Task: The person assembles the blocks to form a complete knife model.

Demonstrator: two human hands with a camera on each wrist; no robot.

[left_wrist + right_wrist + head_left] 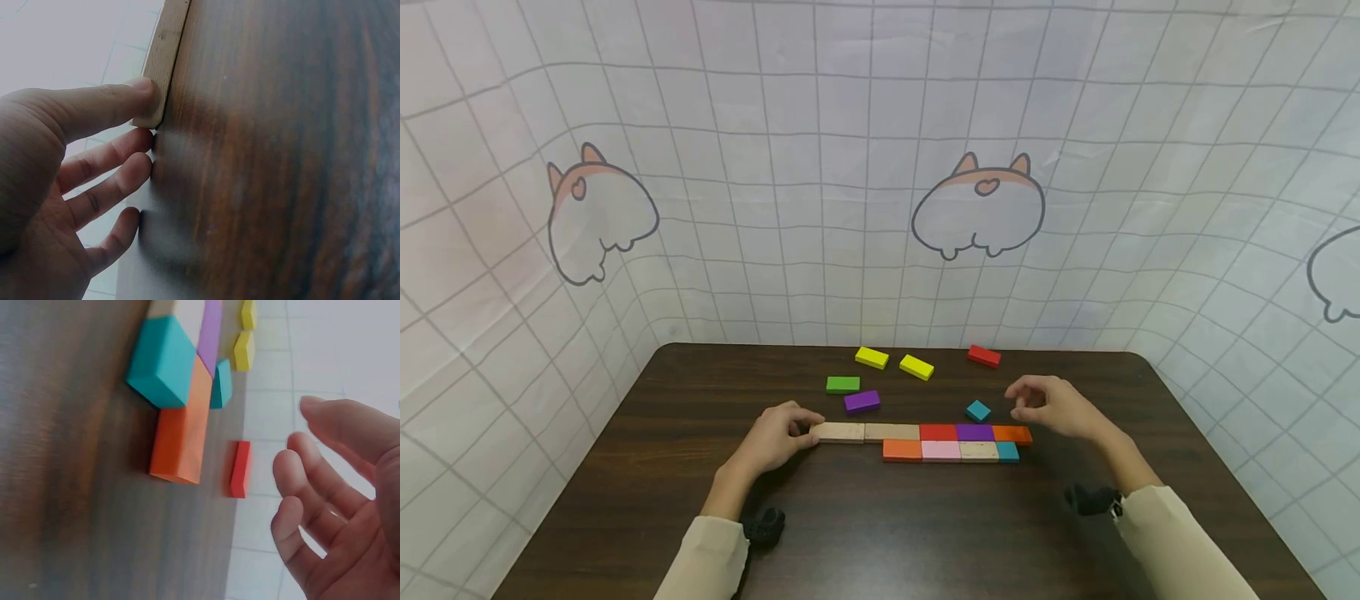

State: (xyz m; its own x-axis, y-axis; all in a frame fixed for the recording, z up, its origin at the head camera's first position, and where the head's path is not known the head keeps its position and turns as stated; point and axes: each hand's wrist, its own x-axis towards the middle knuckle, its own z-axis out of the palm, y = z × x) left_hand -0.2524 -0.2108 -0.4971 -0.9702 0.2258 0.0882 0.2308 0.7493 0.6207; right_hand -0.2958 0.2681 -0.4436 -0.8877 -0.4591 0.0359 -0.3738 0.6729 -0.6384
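Two rows of coloured wooden blocks lie side by side on the table. At the left end of the back row, my left hand (781, 435) pinches a plain wooden block (839, 432); its thumb (119, 106) presses the near side in the left wrist view. Further along that row come another plain block (891, 432), then red (937, 432), purple (974, 432) and orange (1012, 435) ones. The front row has an orange (902, 450), a pink, a plain and a short teal block (1007, 452). My right hand (1060, 406), fingers loosely bent, holds nothing above the right end, near a loose teal block (978, 410).
Behind the rows lie loose blocks: purple (862, 402), green (843, 385), two yellow (872, 358) and a red one (983, 356) near the back edge. A grid-patterned white curtain (865, 208) surrounds the dark table (880, 533) at the back and sides.
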